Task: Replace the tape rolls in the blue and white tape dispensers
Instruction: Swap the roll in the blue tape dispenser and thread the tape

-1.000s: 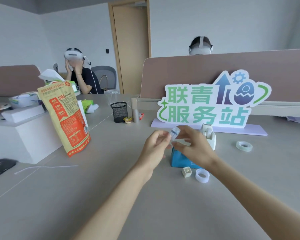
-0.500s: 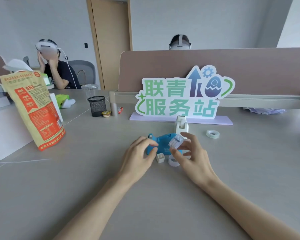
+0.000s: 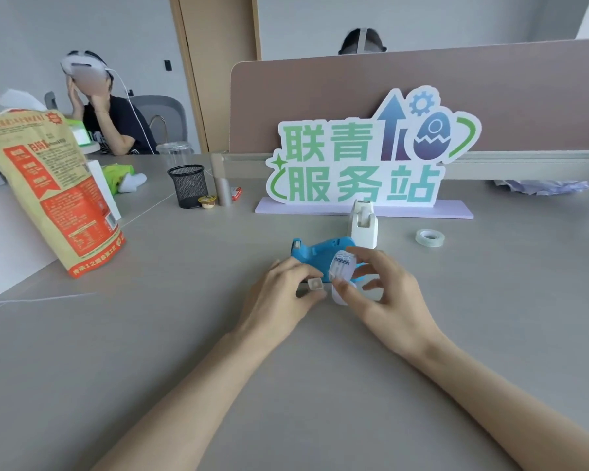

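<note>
The blue tape dispenser (image 3: 315, 252) lies on the grey desk, with the white tape dispenser (image 3: 364, 225) standing upright just behind it. My right hand (image 3: 385, 294) pinches a small tape roll (image 3: 342, 267) with a printed core label, held in front of the blue dispenser. A second clear roll (image 3: 340, 295) lies on the desk under that hand, partly hidden. My left hand (image 3: 281, 295) rests on the desk with its fingertips closed on a small white spool core (image 3: 315, 284). Another clear tape roll (image 3: 429, 237) lies at the right.
A standing sign (image 3: 364, 154) on a lilac base is behind the dispensers. At the left stand an orange food bag (image 3: 48, 185), a white box (image 3: 4, 239) and a black mesh cup (image 3: 188, 185). Two people sit beyond the desk and the divider.
Both hands came down from mid-air toward the desk. My left hand let go of the roll and closed on the small white core beside the blue dispenser; the right keeps the roll.
</note>
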### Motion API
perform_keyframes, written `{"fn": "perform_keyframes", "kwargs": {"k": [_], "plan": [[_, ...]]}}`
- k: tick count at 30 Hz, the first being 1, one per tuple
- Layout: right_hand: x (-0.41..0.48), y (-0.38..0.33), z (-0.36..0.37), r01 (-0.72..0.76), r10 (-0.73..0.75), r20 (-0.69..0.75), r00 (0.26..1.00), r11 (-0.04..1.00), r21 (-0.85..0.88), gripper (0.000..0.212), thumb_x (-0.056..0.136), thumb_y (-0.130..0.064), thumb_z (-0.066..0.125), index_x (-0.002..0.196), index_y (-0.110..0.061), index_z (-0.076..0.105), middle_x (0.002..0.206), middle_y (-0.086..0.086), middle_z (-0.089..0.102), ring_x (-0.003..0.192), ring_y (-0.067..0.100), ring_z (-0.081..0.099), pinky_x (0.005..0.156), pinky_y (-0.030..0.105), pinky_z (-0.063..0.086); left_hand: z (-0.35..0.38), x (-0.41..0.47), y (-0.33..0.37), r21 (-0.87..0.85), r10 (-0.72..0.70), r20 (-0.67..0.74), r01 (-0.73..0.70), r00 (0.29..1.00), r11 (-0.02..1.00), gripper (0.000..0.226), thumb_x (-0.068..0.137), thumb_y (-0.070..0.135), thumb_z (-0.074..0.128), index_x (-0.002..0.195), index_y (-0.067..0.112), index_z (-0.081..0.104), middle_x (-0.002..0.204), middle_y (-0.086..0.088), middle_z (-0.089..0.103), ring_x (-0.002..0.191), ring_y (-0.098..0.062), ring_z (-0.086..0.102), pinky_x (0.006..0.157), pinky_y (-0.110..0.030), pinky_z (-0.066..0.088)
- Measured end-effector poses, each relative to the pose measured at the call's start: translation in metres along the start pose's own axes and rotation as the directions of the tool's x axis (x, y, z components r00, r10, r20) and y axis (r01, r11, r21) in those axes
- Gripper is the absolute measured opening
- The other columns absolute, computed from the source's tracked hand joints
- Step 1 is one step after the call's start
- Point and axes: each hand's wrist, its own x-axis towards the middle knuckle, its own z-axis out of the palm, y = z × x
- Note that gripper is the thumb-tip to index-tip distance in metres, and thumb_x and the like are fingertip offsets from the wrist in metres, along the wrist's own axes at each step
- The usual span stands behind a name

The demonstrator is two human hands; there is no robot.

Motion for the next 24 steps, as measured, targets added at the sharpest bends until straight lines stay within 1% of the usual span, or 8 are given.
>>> {"fn": "perform_keyframes", "kwargs": {"k": [2, 4, 7, 10, 12, 15, 19, 24], "plan": [[-0.003, -0.002, -0.002, -0.049, 0.051, -0.02, 0.998, 0.996, 0.078, 0.033, 0.084, -0.026, 0.068, 0.115, -0.029, 0.059, 0.107, -0.013, 0.067, 0.094, 0.005, 0.064, 0.076, 0.017, 0.052, -0.004, 0.001, 0.0, -0.139, -0.098, -0.013, 0.095, 0.995, 0.986, 0.016, 0.082, 0.027, 0.07, 0.099, 0.025, 0.07, 0.094, 0.015, 0.061, 0.088, -0.002, 0.053, 0.076, -0.017, 0.045], [-0.005, -0.002, -0.003, -0.092, 0.097, -0.022, 0.995, 0.983, 0.157, 0.032, 0.084, -0.023, 0.07, 0.115, -0.026, 0.061, 0.105, -0.011, 0.07, 0.092, 0.007, 0.067, 0.077, 0.022, 0.056, -0.01, 0.0, 0.004, -0.363, -0.199, -0.001, 0.185, 0.98, 0.913, 0.015, 0.085, 0.02, 0.068, 0.099, 0.025, 0.069, 0.091, 0.016, 0.06, 0.075, 0.003, 0.05, 0.067, -0.005, 0.038], [-0.005, 0.0, -0.005, -0.128, 0.132, 0.001, 0.991, 0.962, 0.24, 0.036, 0.083, -0.021, 0.073, 0.117, -0.024, 0.062, 0.108, -0.01, 0.07, 0.095, 0.007, 0.069, 0.082, 0.028, 0.056, -0.02, -0.003, 0.013, -0.658, -0.272, 0.096, 0.266, 0.958, 0.705, 0.014, 0.088, 0.016, 0.065, 0.099, 0.026, 0.068, 0.092, 0.011, 0.063, 0.074, 0.003, 0.053, 0.063, -0.004, 0.041], [-0.003, 0.0, -0.006, -0.139, 0.128, 0.057, 0.99, 0.931, 0.337, 0.038, 0.083, -0.016, 0.074, 0.12, -0.02, 0.062, 0.112, -0.005, 0.072, 0.099, 0.011, 0.07, 0.081, 0.027, 0.054, -0.027, -0.006, 0.021, -0.77, -0.262, 0.155, 0.282, 0.953, 0.572, 0.015, 0.09, 0.015, 0.063, 0.099, 0.027, 0.067, 0.096, 0.01, 0.067, 0.068, 0.007, 0.056, 0.059, -0.015, 0.04], [-0.003, 0.0, -0.007, -0.133, 0.106, 0.089, 0.99, 0.906, 0.402, 0.035, 0.084, -0.008, 0.072, 0.117, -0.017, 0.063, 0.112, -0.002, 0.073, 0.099, 0.014, 0.071, 0.077, 0.024, 0.054, -0.027, -0.007, 0.025, -0.771, -0.243, 0.16, 0.275, 0.957, 0.574, 0.016, 0.09, 0.014, 0.063, 0.101, 0.025, 0.067, 0.098, 0.01, 0.068, 0.065, 0.005, 0.055, 0.057, -0.017, 0.038], [-0.003, 0.001, -0.007, -0.128, 0.086, 0.115, 0.99, 0.889, 0.439, 0.036, 0.084, 0.002, 0.068, 0.113, -0.019, 0.063, 0.115, -0.003, 0.071, 0.096, 0.015, 0.072, 0.076, 0.025, 0.056, -0.024, -0.008, 0.026, -0.763, -0.209, 0.126, 0.229, 0.97, 0.604, 0.019, 0.09, 0.006, 0.061, 0.105, 0.017, 0.066, 0.097, 0.009, 0.068, 0.061, 0.006, 0.053, 0.055, -0.007, 0.039], [-0.003, 0.003, -0.005, -0.126, 0.083, 0.12, 0.989, 0.9, 0.418, 0.037, 0.083, 0.001, 0.07, 0.114, -0.019, 0.064, 0.111, -0.008, 0.072, 0.098, 0.014, 0.072, 0.082, 0.031, 0.058, -0.022, -0.009, 0.024, -0.741, -0.197, 0.116, 0.217, 0.973, 0.635, 0.02, 0.089, 0.007, 0.063, 0.105, 0.019, 0.068, 0.096, 0.008, 0.069, 0.068, 0.001, 0.052, 0.058, -0.006, 0.039], [-0.002, 0.003, -0.004, -0.1, 0.061, 0.112, 0.992, 0.917, 0.387, 0.038, 0.082, 0.0, 0.071, 0.115, -0.017, 0.064, 0.101, -0.018, 0.073, 0.092, 0.007, 0.072, 0.075, 0.021, 0.056, -0.02, -0.009, 0.023, -0.67, -0.162, 0.084, 0.176, 0.983, 0.721, 0.02, 0.086, 0.01, 0.067, 0.103, 0.021, 0.072, 0.102, -0.001, 0.073, 0.086, -0.006, 0.058, 0.082, -0.017, 0.047]]}}
